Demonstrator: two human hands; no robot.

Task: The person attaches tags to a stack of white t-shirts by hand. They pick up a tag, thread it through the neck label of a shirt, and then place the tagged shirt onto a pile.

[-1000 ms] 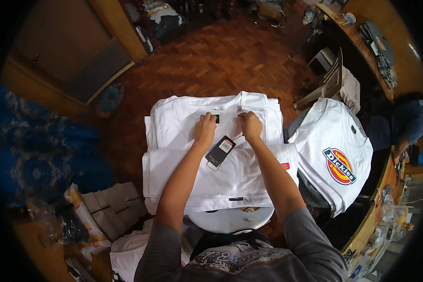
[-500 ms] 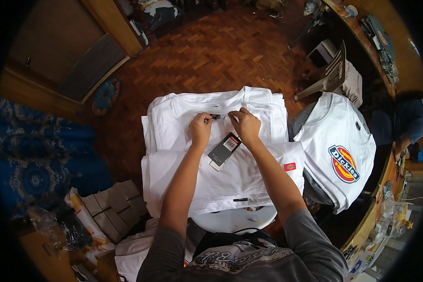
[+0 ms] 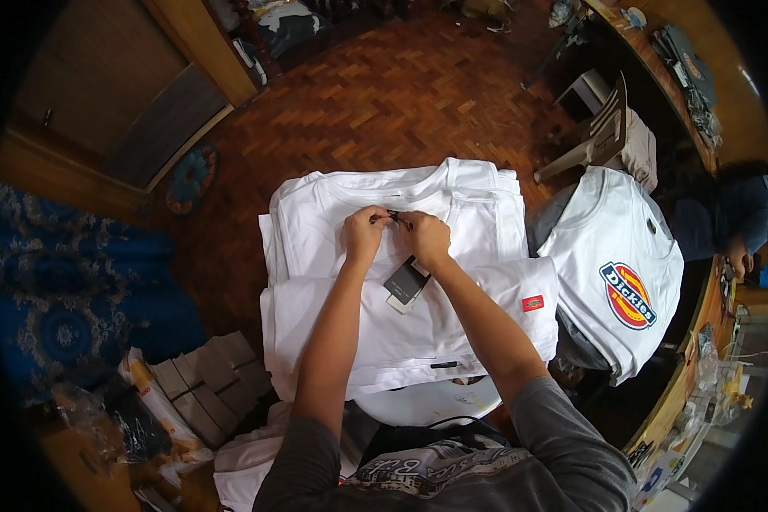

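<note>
A pile of folded white T-shirts (image 3: 303,243) lies in front of me on a white round seat or tabletop (image 3: 431,405). Just below the top shirt's neckline, my left hand (image 3: 363,235) pinches a small black label (image 3: 392,215). My right hand (image 3: 427,239) closes its fingertips close beside it, on what looks like the thin cord of a hang tag; the fingers hide most of it. Below the right wrist rests the black hang tag (image 3: 405,283), with a white card under its lower end. A small red patch (image 3: 532,303) shows on the folded lower part of the pile.
More white shirts with a round printed logo (image 3: 628,295) drape over a grey heap at right. Behind them stands a beige plastic chair (image 3: 608,128). Grey-white stacked bundles (image 3: 205,384) and plastic bags (image 3: 102,418) sit at lower left. Another person's hand (image 3: 738,258) appears at far right.
My right hand has moved left and slightly down, so the two hands' fingertips now meet at the label. The hang tag is partly covered by my right wrist.
</note>
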